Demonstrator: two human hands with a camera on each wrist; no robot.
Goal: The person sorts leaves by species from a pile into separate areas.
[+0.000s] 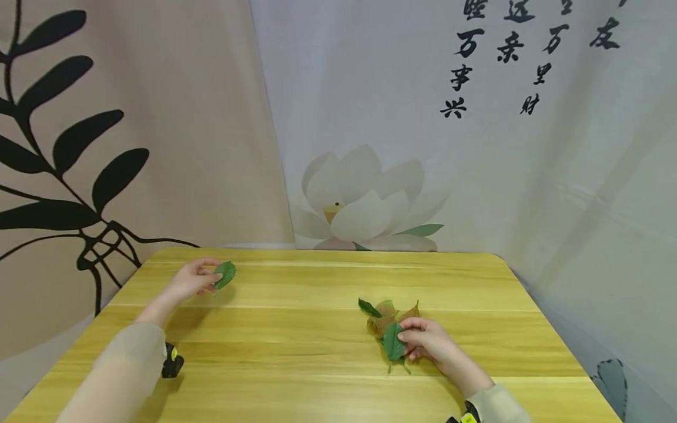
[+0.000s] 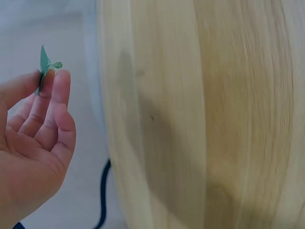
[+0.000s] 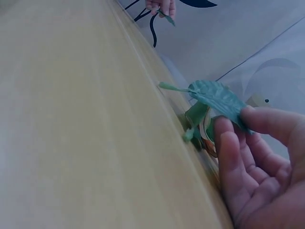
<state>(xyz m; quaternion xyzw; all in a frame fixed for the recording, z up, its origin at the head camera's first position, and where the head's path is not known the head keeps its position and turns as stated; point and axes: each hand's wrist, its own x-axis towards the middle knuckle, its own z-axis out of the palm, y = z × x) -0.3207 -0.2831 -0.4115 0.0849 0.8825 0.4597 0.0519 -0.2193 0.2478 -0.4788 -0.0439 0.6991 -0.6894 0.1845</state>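
Note:
At the far left of the table, my left hand (image 1: 197, 278) pinches a green leaf (image 1: 226, 274) between thumb and fingers. The left wrist view shows this leaf nearly edge-on, its short stalk pointing right. My right hand (image 1: 431, 345), right of the middle, pinches another green leaf (image 1: 394, 342) by its edge. In the right wrist view that leaf's ribbed face (image 3: 217, 99) and pale stalk show clearly. Just behind it lies a small pile of leaves (image 1: 385, 320), some brownish and curled, with a dark green leaf (image 1: 369, 308) at its left. The held leaf and fingers hide part of the pile.
The wooden table (image 1: 296, 352) has rounded far corners. Behind it hangs a pale curtain (image 1: 338, 88) printed with a lotus, dark leaves and characters. Each wrist carries a small black camera, such as the left one (image 1: 172, 361).

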